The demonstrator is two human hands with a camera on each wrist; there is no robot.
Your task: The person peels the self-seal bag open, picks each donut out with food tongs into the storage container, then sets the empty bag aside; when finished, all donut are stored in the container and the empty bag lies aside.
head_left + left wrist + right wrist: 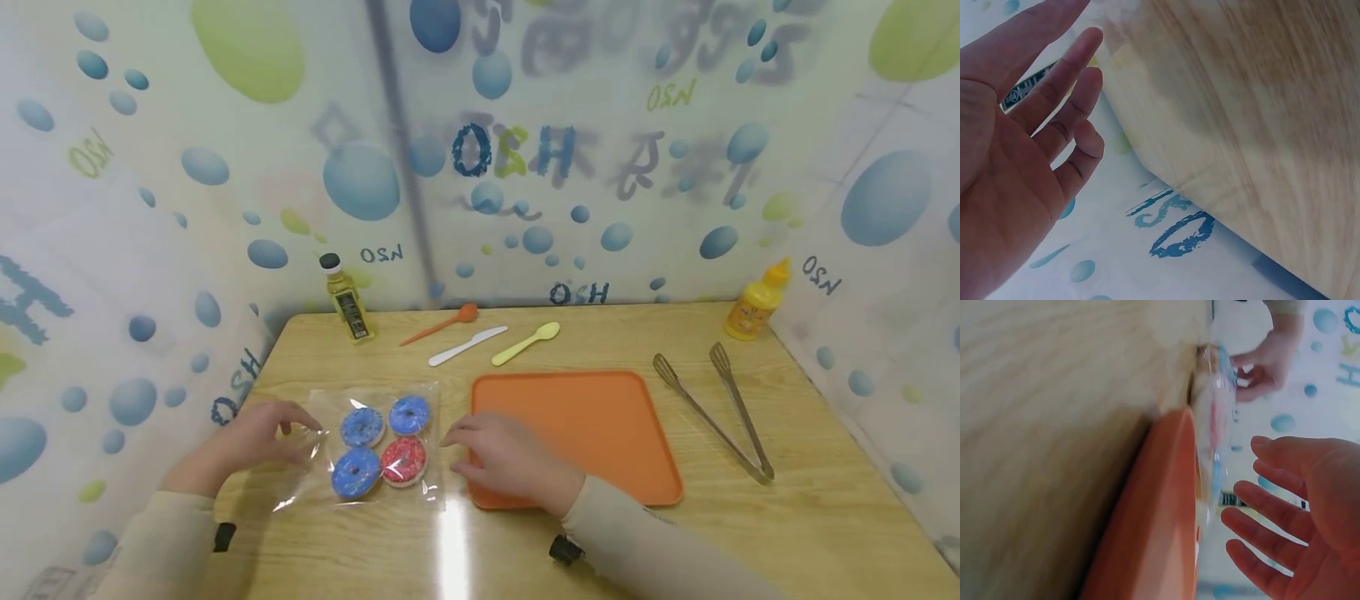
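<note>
A clear plastic bag lies on the pale wooden table; inside, three blue, speckled, ring-shaped doughnuts and one red, speckled, ring-shaped doughnut form two rows.

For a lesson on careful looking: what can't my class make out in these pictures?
Head view: part of the orange tray, hidden behind the right hand.
Head view: fine print on the yellow bottle, too small to read.
Left wrist view: most of the black-capped bottle, behind the left hand.
Right wrist view: outlines of the donuts, blurred inside the clear bag.
</note>
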